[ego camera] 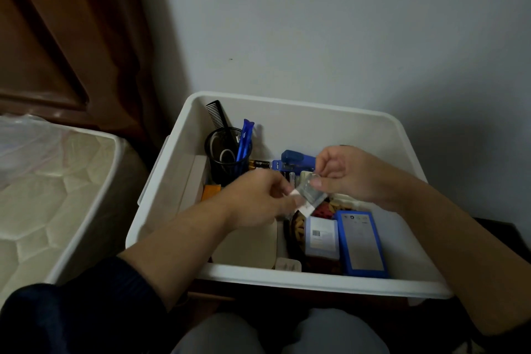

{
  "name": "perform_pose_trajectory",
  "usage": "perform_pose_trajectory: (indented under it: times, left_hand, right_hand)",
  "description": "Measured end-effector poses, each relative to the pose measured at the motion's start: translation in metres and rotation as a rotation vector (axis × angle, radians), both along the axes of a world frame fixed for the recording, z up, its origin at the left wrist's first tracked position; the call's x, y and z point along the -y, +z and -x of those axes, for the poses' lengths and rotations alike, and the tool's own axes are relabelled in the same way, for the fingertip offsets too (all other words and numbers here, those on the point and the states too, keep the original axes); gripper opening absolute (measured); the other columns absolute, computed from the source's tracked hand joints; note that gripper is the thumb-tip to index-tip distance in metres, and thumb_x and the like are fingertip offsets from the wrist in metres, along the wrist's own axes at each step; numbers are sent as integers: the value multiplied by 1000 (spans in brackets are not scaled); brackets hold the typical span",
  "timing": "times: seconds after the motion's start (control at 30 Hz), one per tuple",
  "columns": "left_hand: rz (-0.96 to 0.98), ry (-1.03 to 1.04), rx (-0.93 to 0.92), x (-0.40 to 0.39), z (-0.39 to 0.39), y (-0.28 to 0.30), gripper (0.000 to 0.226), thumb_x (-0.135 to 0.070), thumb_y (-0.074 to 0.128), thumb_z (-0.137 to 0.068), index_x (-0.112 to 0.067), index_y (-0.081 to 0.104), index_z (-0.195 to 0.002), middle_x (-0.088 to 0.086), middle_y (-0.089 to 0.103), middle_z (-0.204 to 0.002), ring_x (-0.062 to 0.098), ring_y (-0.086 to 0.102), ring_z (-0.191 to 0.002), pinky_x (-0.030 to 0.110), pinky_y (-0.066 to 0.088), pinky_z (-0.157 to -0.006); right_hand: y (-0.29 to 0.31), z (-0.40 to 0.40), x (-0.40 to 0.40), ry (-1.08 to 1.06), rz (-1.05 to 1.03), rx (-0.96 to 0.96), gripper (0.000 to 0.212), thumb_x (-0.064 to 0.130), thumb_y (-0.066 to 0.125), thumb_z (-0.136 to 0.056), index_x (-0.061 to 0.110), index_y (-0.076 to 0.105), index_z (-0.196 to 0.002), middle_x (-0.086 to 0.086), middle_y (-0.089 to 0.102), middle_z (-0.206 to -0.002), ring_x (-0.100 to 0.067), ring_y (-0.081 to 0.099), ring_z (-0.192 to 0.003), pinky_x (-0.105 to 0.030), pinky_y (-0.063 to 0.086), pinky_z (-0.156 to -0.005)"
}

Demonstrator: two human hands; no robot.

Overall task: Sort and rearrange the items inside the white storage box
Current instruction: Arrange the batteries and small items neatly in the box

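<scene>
The white storage box (290, 112) stands in front of me against the wall. Above its middle both hands hold a small clear plastic packet (309, 195) with a white end. My left hand (258, 198) pinches its lower left end; my right hand (344, 172) pinches its upper right corner. Inside the box are a black mesh cup (227, 161) with a black comb (217, 115) and blue pens (244, 138), a blue stapler (296, 159), batteries (260, 164), a blue flat box (362, 244), a pale blue carton (320, 237) and a cream pad (247, 244).
A mattress (48, 192) with plastic wrap lies to the left of the box. Dark wood panelling (57, 37) fills the upper left, a grey wall is behind the box. My knees (275, 333) are below the box's front rim.
</scene>
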State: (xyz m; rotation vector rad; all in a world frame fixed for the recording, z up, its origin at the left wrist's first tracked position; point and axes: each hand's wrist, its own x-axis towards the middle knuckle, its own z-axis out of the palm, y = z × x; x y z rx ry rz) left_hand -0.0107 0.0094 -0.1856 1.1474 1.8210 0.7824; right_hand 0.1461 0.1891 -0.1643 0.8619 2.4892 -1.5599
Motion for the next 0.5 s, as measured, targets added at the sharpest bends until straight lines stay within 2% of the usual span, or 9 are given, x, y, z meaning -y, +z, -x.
perform_pose_trajectory:
  times: [0.07,0.17,0.23,0.3,0.4,0.5]
  left_hand:
    - [-101,134,-3,0,5,-1,13,-33,70,-100,-21,73,-97,-4,76,-86,6,72,-75,28,61,-70]
    - [-191,220,-77,1,9,-4,9,-29,68,-100,-28,71,-93,-9,74,-84,1,69,-77,25,59,-71]
    - [-229,227,-130,1,9,-4,9,-29,67,-100,-32,70,-92,-12,72,-84,-1,67,-79,21,54,-70]
    - [-251,225,-149,1,7,-2,9,-30,66,-100,-34,69,-93,-16,72,-85,-2,67,-80,17,51,-69]
    - [-184,236,-199,2,6,0,5,-36,61,-103,-35,66,-103,-15,70,-92,2,66,-84,28,57,-76]
    - [41,164,-328,5,7,0,20,-30,59,-103,-30,57,-123,-7,66,-108,13,65,-96,39,58,-87]
  right_hand:
    - [1,0,-1,-112,94,-99,28,3,80,-88,15,64,-107,-10,79,-95,-27,78,-89,-28,61,-72]
    - [3,-1,2,-30,143,-80,42,1,82,-85,22,65,-117,-12,77,-96,-31,78,-90,-31,63,-76]
    - [3,1,11,38,129,-55,40,1,84,-84,20,69,-115,-12,76,-95,-31,78,-88,-31,64,-77]
    - [3,7,22,47,75,-36,29,10,86,-85,20,73,-109,-8,77,-92,-28,78,-84,-31,64,-74]
    - [3,18,28,3,-100,35,17,25,84,-89,22,74,-103,-2,78,-88,-16,77,-77,-25,61,-67]
    - [-2,31,26,-128,-274,175,17,23,83,-89,17,74,-103,-2,79,-90,-14,76,-82,-23,58,-70]
